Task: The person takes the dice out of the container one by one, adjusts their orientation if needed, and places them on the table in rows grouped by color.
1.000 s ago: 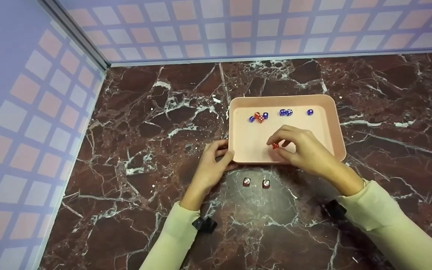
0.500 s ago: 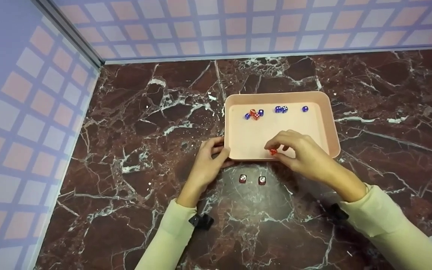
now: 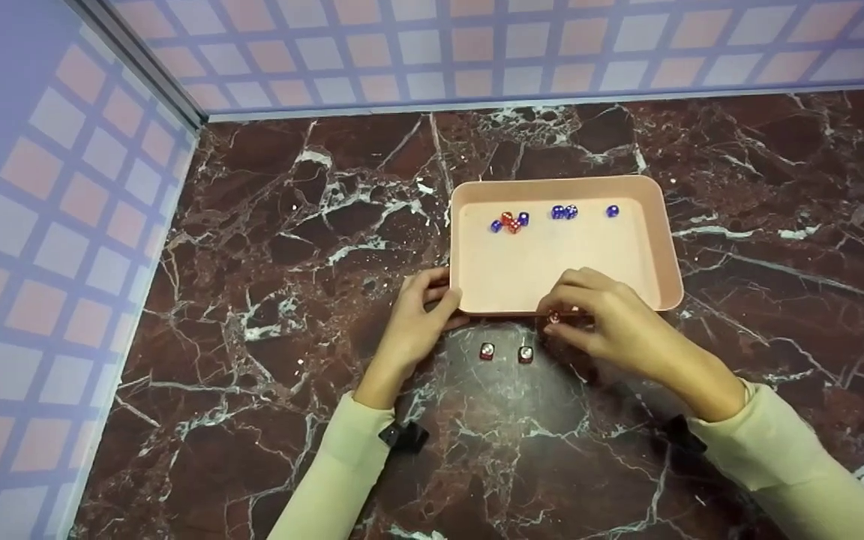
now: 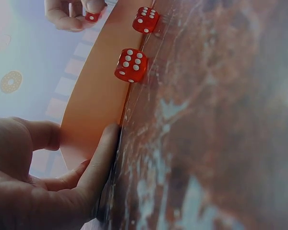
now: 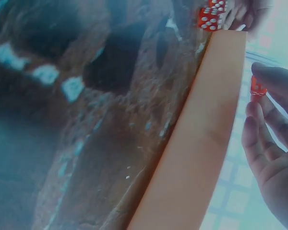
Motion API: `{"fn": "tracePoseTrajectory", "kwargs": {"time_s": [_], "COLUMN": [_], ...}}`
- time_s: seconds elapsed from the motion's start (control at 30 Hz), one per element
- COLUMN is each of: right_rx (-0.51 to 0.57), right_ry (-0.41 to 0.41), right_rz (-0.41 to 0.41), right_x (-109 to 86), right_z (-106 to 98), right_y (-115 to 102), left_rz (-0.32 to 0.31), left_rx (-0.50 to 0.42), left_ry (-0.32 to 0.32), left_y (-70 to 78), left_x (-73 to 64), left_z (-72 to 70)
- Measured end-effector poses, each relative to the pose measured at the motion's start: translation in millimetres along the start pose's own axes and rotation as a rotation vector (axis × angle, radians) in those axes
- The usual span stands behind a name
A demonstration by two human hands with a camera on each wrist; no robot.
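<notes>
Between the thumb and fingers of my right hand point(image 3: 608, 319) a red die point(image 3: 554, 318) is pinched, over the near rim of the shallow peach tray point(image 3: 668, 247). The right wrist view shows that red die point(image 5: 258, 86) above the tray's outer wall point(image 5: 197, 129). My left hand point(image 3: 418, 319) grips the tray's near left corner, thumb at the rim and fingers against the side. Two red dice stand on the table just in front of the tray: a left one point(image 3: 487, 351) and a right one point(image 3: 526, 354). Both have six pips on the side facing the left wrist camera.
Inside the tray, along its far side, lie two red dice point(image 3: 514, 226) among blue ones, a pair of blue dice point(image 3: 564, 212) and a lone blue die point(image 3: 613, 211). The table point(image 3: 312, 285) is dark red marble-patterned. Checked panels point(image 3: 469, 49) border it behind and at left.
My right hand has brought the red die from over the tray's inside toward me, to the near rim. The left hand keeps its hold on the corner. The view has shifted slightly.
</notes>
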State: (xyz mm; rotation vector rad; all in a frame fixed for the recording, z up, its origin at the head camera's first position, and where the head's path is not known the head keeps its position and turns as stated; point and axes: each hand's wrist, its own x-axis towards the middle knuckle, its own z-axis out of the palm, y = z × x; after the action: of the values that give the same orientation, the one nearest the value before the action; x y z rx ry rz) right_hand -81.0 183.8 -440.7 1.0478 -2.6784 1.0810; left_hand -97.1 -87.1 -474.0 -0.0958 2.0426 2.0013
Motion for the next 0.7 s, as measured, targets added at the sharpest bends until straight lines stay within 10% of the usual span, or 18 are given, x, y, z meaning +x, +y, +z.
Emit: {"fn": "tracePoseTrajectory", "kwargs": {"time_s": [0.7], "right_rx": [0.03], "right_ry": [-0.109], "right_rz": [-0.013], "right_x": [-16.1], "right_z": [6], "right_y": [0], "left_rz": [-0.02], "left_rx": [-0.002], "left_ry": [-0.007], "left_y": [-1.0], "left_x": [1.8], "left_z": [-0.6]}}
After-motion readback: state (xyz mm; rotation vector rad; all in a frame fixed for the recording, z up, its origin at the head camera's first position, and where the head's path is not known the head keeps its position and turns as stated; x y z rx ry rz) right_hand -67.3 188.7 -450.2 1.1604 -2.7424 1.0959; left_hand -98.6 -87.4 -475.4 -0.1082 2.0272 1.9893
